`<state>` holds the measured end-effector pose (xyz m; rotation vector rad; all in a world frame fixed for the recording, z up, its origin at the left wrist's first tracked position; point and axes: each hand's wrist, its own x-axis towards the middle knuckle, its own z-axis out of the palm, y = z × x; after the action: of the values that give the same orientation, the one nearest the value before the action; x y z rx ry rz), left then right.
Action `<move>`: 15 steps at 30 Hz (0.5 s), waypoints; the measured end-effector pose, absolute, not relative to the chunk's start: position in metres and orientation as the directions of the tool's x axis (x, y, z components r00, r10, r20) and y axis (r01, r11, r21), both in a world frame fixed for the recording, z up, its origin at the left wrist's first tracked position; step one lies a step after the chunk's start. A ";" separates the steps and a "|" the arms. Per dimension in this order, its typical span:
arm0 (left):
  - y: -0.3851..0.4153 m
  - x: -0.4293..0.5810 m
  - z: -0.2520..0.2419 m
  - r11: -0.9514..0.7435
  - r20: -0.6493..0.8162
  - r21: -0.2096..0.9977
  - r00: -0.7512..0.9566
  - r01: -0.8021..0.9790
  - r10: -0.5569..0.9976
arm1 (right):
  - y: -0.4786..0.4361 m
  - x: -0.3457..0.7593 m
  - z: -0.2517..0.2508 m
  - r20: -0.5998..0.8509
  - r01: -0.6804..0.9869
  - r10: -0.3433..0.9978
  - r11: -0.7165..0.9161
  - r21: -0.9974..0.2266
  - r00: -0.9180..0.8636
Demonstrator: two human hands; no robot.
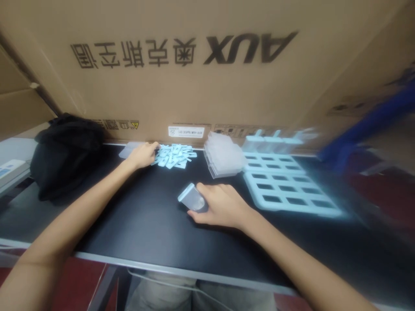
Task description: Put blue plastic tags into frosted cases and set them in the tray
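Note:
My right hand (222,204) grips a clear popsicle mould (193,199) with a light-blue rim, held tilted above the front middle of the black table. Fingers wrap its right end, and the rim faces up and left. At the back, my left hand (143,155) touches the left edge of a pile of light-blue plastic popsicle sticks (175,155). Its fingers are curled together; what lies between the fingertips is hidden. Just behind this hand is a flat translucent piece (127,149).
Translucent plastic trays (223,155) are stacked right of the pile. Farther right lie light-blue frames (267,186) with rectangular holes, and several blue-topped moulds (272,144) stand behind. A black bag (65,155) sits at left. A large cardboard box (207,95) walls the table's back.

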<state>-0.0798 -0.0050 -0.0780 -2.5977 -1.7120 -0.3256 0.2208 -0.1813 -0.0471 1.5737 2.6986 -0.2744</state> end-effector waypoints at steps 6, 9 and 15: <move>-0.023 -0.068 -0.069 -0.423 0.221 0.135 0.389 0.896 0.894 | -0.181 0.222 -0.047 -0.090 0.866 0.864 0.485 -0.119 -0.496; -0.057 -0.053 -0.059 -0.542 0.225 0.306 0.494 0.783 0.840 | -0.181 0.222 -0.048 -0.091 0.863 0.860 0.493 -0.112 -0.503; -0.125 -0.020 -0.050 -0.719 0.059 0.589 0.868 0.369 0.494 | -0.182 0.220 -0.049 -0.098 0.844 0.840 0.521 -0.129 -0.533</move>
<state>-0.0198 -0.1249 -0.0503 -3.5983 -0.9148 -0.4172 0.2202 -0.1821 -0.0490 1.5058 2.7189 -0.2517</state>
